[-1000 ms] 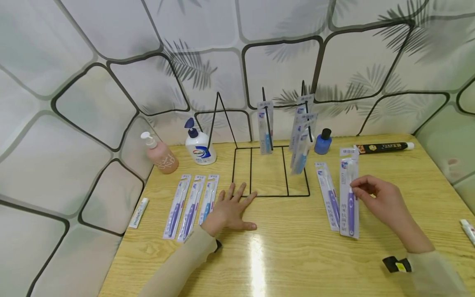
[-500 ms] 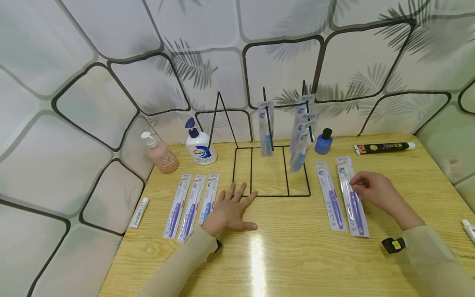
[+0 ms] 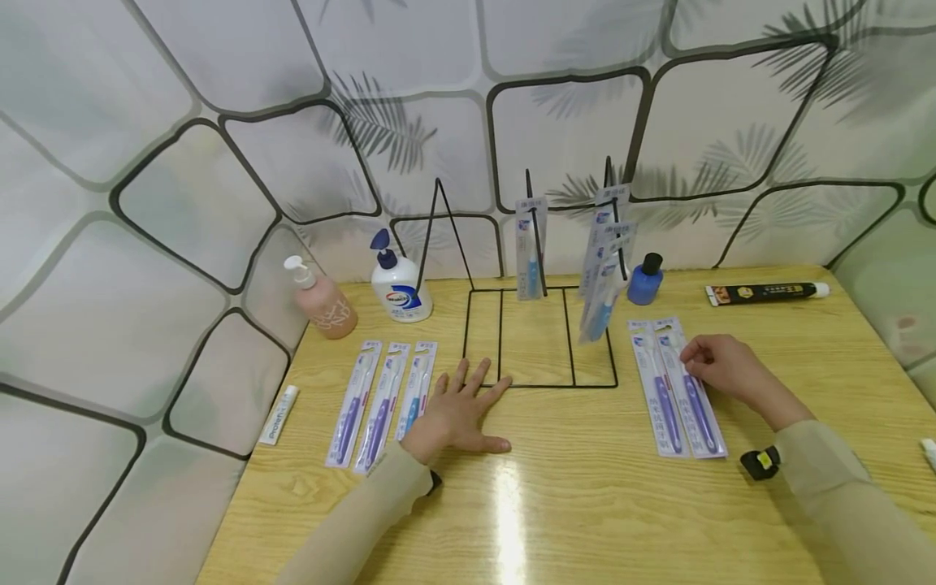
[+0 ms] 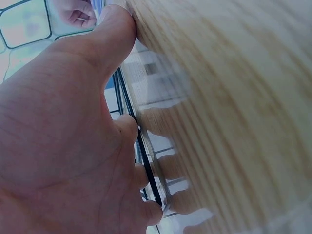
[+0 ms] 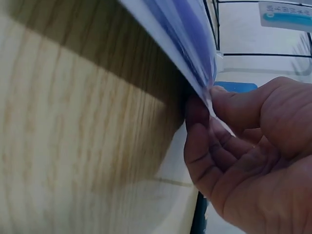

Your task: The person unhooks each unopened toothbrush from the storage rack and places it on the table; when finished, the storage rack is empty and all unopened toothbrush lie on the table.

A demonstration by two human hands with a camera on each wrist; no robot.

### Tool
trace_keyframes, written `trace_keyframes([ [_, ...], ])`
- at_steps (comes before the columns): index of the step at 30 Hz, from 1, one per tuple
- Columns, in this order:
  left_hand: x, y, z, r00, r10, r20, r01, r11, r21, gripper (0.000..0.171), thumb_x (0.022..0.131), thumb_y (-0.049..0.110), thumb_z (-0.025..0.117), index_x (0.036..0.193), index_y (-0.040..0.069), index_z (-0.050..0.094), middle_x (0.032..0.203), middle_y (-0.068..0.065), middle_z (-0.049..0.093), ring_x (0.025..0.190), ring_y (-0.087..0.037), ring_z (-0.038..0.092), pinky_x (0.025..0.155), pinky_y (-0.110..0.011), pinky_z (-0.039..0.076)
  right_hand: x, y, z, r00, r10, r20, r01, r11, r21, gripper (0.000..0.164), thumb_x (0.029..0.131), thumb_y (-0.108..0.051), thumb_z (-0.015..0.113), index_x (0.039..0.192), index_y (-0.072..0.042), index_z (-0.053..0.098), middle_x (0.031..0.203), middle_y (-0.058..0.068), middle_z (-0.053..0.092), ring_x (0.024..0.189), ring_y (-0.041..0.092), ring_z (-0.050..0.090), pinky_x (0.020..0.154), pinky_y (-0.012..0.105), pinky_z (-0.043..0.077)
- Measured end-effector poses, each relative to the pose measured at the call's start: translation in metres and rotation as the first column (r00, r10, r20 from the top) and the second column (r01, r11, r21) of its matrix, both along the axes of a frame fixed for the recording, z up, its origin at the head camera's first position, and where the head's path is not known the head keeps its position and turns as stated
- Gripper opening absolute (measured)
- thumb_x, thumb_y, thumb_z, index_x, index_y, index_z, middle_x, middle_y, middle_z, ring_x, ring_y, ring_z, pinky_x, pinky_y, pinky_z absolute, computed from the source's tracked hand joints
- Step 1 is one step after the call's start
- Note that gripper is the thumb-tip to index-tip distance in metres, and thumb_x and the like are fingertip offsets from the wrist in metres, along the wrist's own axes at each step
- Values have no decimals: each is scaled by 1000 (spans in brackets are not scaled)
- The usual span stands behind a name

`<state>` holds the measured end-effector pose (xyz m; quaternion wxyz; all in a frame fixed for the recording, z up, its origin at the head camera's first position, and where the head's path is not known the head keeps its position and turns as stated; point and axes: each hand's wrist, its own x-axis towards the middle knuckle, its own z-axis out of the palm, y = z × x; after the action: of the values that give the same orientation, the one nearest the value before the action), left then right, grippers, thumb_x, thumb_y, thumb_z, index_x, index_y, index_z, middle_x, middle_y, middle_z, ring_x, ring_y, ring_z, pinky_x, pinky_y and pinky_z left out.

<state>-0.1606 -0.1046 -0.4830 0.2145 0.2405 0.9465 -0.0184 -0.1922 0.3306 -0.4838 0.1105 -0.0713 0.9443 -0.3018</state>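
Note:
My right hand [image 3: 731, 378] pinches the right edge of a packaged purple toothbrush [image 3: 699, 410]. In the right wrist view, thumb and fingers grip the clear wrapper [image 5: 178, 44], its edge angled above the wood. Directly left of it lies another packaged purple toothbrush [image 3: 664, 406], parallel and close alongside. My left hand [image 3: 461, 416] rests palm down with fingers spread, its fingertips at the front bar of a black wire rack [image 3: 541, 387]. Left of that hand lie three packaged toothbrushes, two purple and one blue [image 3: 414, 398], the blue one partly hidden by the hand.
Packaged toothbrushes [image 3: 531, 244] hang on the rack's middle and right hooks. Behind stand a pink pump bottle [image 3: 327, 306], a white pump bottle [image 3: 402, 291] and a blue bottle [image 3: 645, 282]. A black toothpaste tube [image 3: 768, 293] lies back right, a small white tube [image 3: 279, 416] far left.
My right hand has lowered the packaged toothbrush and turned it to lie parallel with its neighbour. The left hand has stayed in place. The head view has shifted slightly.

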Motion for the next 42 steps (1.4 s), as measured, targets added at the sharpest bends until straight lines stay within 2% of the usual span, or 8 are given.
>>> trace_keyframes([
  [9, -1, -1, 0, 1000, 0, -9, 0, 1000, -2, 104, 82, 83, 56, 163, 41, 7, 174, -3, -6, 159, -40, -3, 125, -63, 14, -6, -7, 10, 1000, -2, 21, 0, 993, 114, 8, 90, -7, 64, 88, 1, 64, 81, 13, 67, 69, 21, 57, 60, 30, 44],
  [19, 0, -1, -1, 1000, 4, -4, -4, 1000, -3, 104, 82, 83, 56, 163, 42, 6, 173, -3, -6, 159, -39, -4, 125, -63, 14, -8, -21, 23, 1000, -2, 26, -4, 972, 236, 10, 86, -5, 58, 77, -3, 59, 70, 8, 57, 63, 21, 51, 56, 31, 37],
  [23, 0, -1, -2, 1000, 3, -5, -3, 1000, -7, 104, 82, 83, 56, 163, 42, 6, 173, -2, -7, 159, -39, -4, 125, -63, 14, -6, -21, 24, 998, -23, 50, 10, 968, 250, 10, 87, -8, 60, 79, -1, 61, 71, 10, 59, 63, 22, 51, 56, 31, 37],
  [27, 0, -1, -1, 1000, 1, -7, -1, 1000, -1, 104, 82, 83, 56, 163, 42, 6, 174, -2, -6, 159, -39, -4, 125, -63, 14, -1, -21, 27, 995, -59, 79, 37, 968, 250, 15, 91, -14, 60, 91, 1, 62, 80, 14, 64, 67, 23, 54, 56, 32, 40],
  [32, 0, -1, -1, 1000, 0, -16, 0, 1000, -2, 103, 82, 83, 56, 163, 43, 6, 174, -2, -6, 159, -39, -4, 125, -63, 14, 11, -35, 36, 997, -41, 60, 29, 982, 185, 27, 96, -21, 61, 105, 4, 62, 92, 20, 69, 69, 21, 60, 57, 32, 45],
  [37, 0, 0, -1, 1000, 0, -14, 0, 1000, -10, 103, 82, 83, 56, 163, 43, 6, 174, -2, -6, 159, -39, -4, 125, -62, 14, 29, -71, 54, 997, 57, -50, -55, 998, 43, 20, 97, -19, 64, 105, 0, 65, 86, 11, 69, 67, 15, 57, 56, 30, 45],
  [40, 0, 0, -1, 1000, 1, -10, -1, 1000, -10, 104, 82, 83, 56, 163, 42, 6, 174, -2, -6, 159, -39, -4, 126, -62, 14, 40, -95, 62, 983, 136, -127, -146, 987, -72, 13, 98, -15, 66, 107, -5, 68, 85, 3, 68, 66, 9, 54, 56, 27, 44],
  [42, -1, 1, -2, 1000, 1, -8, -1, 1000, -13, 104, 82, 84, 56, 163, 42, 5, 173, -2, -7, 159, -39, -4, 126, -62, 14, 44, -112, 67, 970, 175, -171, -200, 969, -145, 16, 98, -13, 66, 113, -8, 68, 89, 0, 68, 69, 7, 55, 57, 26, 46],
])
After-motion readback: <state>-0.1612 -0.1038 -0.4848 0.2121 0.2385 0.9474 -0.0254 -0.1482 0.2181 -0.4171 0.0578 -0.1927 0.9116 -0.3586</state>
